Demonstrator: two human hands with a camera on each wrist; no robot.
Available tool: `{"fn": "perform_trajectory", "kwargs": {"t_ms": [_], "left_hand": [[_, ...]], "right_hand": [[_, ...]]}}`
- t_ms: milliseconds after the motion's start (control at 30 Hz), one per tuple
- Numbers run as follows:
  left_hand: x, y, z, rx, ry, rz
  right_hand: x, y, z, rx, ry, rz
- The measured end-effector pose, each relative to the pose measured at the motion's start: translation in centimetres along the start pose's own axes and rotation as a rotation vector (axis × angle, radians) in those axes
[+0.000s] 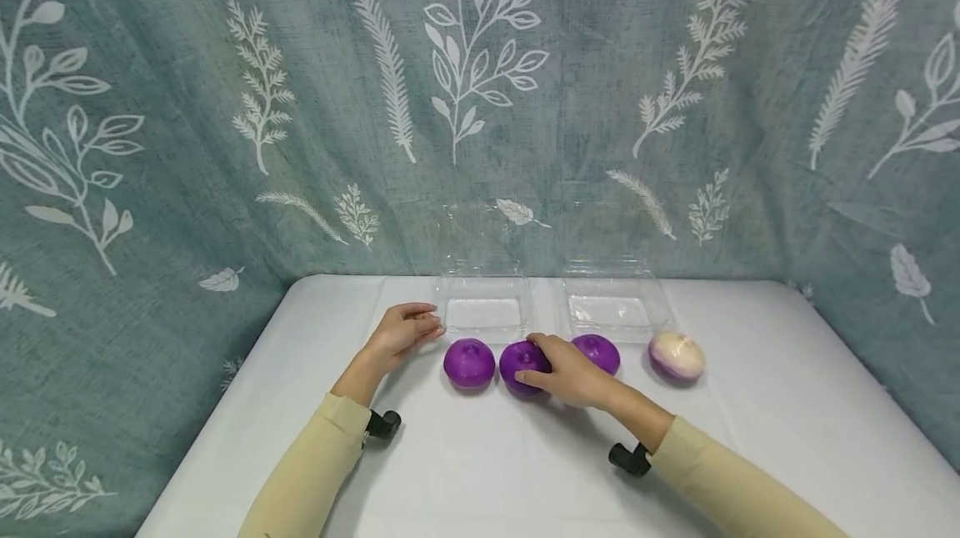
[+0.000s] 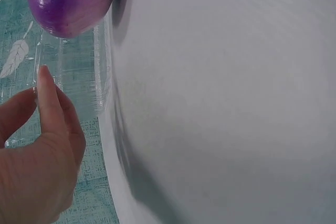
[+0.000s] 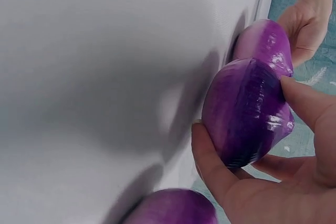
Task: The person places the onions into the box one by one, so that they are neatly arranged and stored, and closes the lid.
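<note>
My right hand (image 1: 570, 371) grips the middle purple onion (image 1: 517, 367), thumb on one side and fingers on the other. In the right wrist view the right hand's fingers (image 3: 215, 166) curl round this glossy onion (image 3: 244, 114), close over the white table. Another purple onion (image 1: 468, 364) sits to its left, and a third purple onion (image 1: 597, 352) is partly hidden behind the right hand. My left hand (image 1: 401, 336) is beside the left clear plastic box (image 1: 483, 334), its fingers loosely bent with nothing between them, fingertips right at the box's left edge.
A second clear plastic box (image 1: 615, 329) stands at the back right of the first, both with raised lids against the curtain. A white and purple turnip-like vegetable (image 1: 677, 356) lies at the right. The white table (image 1: 525, 471) ends at a green leaf-patterned curtain (image 1: 480, 188).
</note>
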State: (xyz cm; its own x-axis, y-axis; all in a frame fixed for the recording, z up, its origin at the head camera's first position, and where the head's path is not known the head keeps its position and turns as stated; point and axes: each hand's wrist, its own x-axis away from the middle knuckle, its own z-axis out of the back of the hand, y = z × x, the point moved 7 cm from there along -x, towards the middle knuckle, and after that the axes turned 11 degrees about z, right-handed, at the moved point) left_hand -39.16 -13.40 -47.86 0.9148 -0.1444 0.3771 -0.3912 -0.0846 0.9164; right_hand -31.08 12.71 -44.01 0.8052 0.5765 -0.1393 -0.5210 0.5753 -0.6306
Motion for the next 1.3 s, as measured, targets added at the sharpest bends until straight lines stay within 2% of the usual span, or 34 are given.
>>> {"fn": "perform_trajectory", "kwargs": {"t_ms": [233, 467, 767, 1000, 1300], "left_hand": [[-0.1, 0.0, -0.1, 0.009, -0.021, -0.010], [-0.1, 0.1, -0.1, 0.020, -0.021, 0.001], [-0.1, 0.4, -0.2, 0.023, -0.026, 0.007], [-0.1, 0.3, 0.1, 0.027, -0.010, 0.014], [0.0, 0.1, -0.1, 0.056, -0.018, 0.011]], "right_hand": [[-0.1, -0.9, 1.5, 0.014, 0.008, 0.051], [-0.5, -1.8, 3.0, 0.018, 0.030, 0.048], [-1.9, -2.7, 4.2, 0.062, 0.080, 0.097], [-4.1, -3.7, 3.9, 0.059, 0.118, 0.115], [-7.2, -3.1, 2.0, 0.016, 0.184, 0.048]]}}
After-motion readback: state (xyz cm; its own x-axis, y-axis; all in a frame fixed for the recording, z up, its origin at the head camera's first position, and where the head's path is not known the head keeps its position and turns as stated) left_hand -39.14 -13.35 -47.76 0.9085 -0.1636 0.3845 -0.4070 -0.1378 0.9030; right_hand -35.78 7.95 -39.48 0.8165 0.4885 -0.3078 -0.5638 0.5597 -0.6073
